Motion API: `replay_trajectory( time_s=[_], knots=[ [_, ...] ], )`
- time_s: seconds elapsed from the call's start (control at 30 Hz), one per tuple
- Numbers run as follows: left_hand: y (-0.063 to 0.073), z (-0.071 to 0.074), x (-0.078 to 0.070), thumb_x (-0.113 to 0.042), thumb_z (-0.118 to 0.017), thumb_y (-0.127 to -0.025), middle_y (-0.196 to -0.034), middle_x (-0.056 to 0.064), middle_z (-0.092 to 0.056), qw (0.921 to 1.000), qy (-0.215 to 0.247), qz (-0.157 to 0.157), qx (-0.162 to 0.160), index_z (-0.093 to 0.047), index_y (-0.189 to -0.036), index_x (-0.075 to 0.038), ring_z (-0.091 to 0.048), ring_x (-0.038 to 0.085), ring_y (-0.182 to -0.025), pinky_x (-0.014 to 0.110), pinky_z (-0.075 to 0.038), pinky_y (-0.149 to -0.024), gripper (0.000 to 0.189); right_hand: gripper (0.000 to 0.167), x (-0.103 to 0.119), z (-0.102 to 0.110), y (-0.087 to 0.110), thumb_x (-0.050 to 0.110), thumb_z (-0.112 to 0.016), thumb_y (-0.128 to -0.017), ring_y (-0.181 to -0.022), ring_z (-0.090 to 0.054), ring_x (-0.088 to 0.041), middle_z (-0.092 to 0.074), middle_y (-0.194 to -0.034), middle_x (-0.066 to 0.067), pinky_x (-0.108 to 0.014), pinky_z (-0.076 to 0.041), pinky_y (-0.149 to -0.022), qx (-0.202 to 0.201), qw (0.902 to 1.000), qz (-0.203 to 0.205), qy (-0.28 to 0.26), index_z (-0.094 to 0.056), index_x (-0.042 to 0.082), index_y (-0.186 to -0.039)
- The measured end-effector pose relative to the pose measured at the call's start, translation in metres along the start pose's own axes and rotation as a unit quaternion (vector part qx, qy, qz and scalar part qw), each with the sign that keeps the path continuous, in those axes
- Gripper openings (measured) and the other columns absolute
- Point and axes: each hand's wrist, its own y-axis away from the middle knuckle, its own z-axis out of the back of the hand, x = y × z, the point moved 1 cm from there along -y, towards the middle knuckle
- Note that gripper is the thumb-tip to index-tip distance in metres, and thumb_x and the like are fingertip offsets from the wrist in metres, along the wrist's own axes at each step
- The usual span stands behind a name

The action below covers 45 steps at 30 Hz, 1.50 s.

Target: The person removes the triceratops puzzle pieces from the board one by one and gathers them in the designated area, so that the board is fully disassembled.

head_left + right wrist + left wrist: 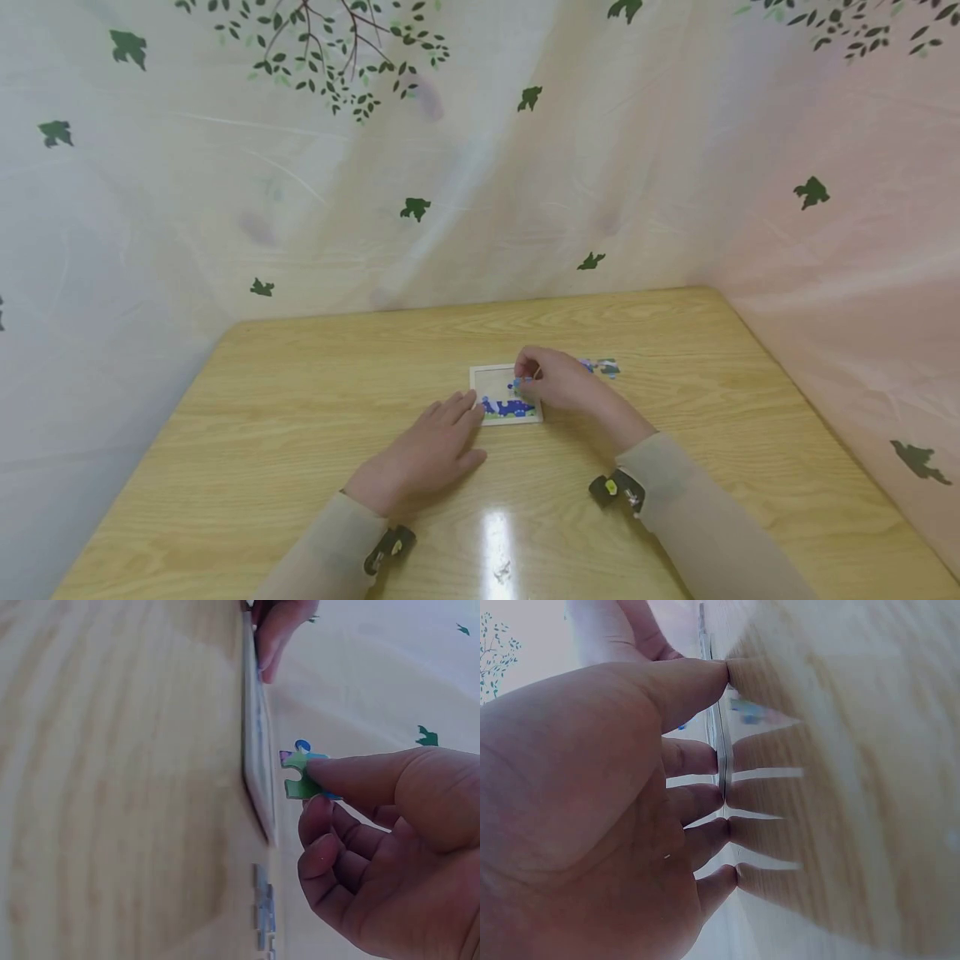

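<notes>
A jigsaw piece [295, 787], green and blue with a round knob, is pinched between the thumb and fingers of my right hand [558, 381]. That hand hovers over the right side of a white-framed puzzle tray [495, 422], and the piece stands clear of the tray in the right wrist view. Joined blue and purple pieces [504, 408] lie along the tray's near edge. My left hand [427, 450] rests at the tray's left side with fingers extended, its fingertips touching the tray edge and the tabletop.
Several loose jigsaw pieces [607, 367] lie on the wooden table [300, 400] to the right of the tray, partly behind my right hand. A pale curtain [480, 183] with printed leaves and birds hangs behind the table and along its sides.
</notes>
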Motion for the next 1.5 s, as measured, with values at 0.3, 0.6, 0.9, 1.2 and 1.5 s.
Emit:
replay_trajectory(
  time_s=[0.3, 0.6, 0.9, 1.2, 1.5],
  knots=[
    [0.001, 0.001, 0.001, -0.043, -0.055, -0.116, -0.18, 0.02, -0.024, 1.0, 0.001, 0.001, -0.002, -0.037, -0.17, -0.001, -0.021, 0.041, -0.167, 0.058, -0.018, -0.136, 0.071, 0.007, 0.009, 0.012, 0.003, 0.015, -0.074, -0.107, -0.099, -0.065, -0.021, -0.068, -0.106, -0.003, -0.038, -0.058, -0.086, -0.015, 0.9989, 0.013, -0.043, -0.067, 0.014, -0.11],
    [0.002, 0.001, 0.0, -0.043, -0.054, -0.116, -0.181, 0.019, -0.023, 1.0, 0.004, 0.0, 0.001, -0.036, -0.171, -0.002, -0.02, 0.039, -0.167, 0.057, -0.017, -0.136, 0.071, 0.009, 0.004, 0.028, 0.017, 0.018, -0.072, -0.109, -0.098, -0.065, -0.023, -0.069, -0.108, -0.004, -0.038, -0.057, -0.082, -0.029, 0.9982, 0.025, -0.047, -0.069, 0.014, -0.115],
    [0.003, 0.001, -0.001, -0.044, -0.054, -0.116, -0.181, 0.019, -0.022, 1.0, 0.002, 0.003, 0.003, -0.036, -0.171, -0.003, -0.019, 0.038, -0.168, 0.056, -0.017, -0.136, 0.071, 0.008, -0.018, 0.047, 0.037, 0.017, -0.07, -0.109, -0.097, -0.064, -0.025, -0.068, -0.109, -0.006, -0.037, -0.056, -0.08, -0.044, 0.9985, 0.008, -0.032, -0.068, 0.011, -0.115],
    [0.005, 0.005, -0.003, -0.044, -0.052, -0.117, -0.181, 0.019, -0.02, 0.9999, 0.012, 0.006, 0.003, -0.034, -0.172, -0.002, -0.018, 0.039, -0.168, 0.056, -0.015, -0.136, 0.072, 0.009, -0.044, 0.064, 0.057, 0.015, -0.069, -0.11, -0.101, -0.063, -0.026, -0.069, -0.112, -0.008, -0.038, -0.056, -0.083, -0.055, 0.9982, -0.016, -0.018, -0.069, 0.009, -0.116],
    [0.004, 0.003, -0.003, -0.045, -0.051, -0.117, -0.182, 0.017, -0.017, 0.9998, 0.013, 0.01, 0.01, -0.032, -0.173, -0.004, -0.015, 0.037, -0.168, 0.055, -0.013, -0.137, 0.072, 0.013, -0.072, 0.075, 0.069, 0.014, -0.07, -0.109, -0.106, -0.066, -0.028, -0.071, -0.116, -0.011, -0.04, -0.058, -0.087, -0.053, 0.9982, -0.011, -0.026, -0.07, 0.005, -0.119]
  ],
)
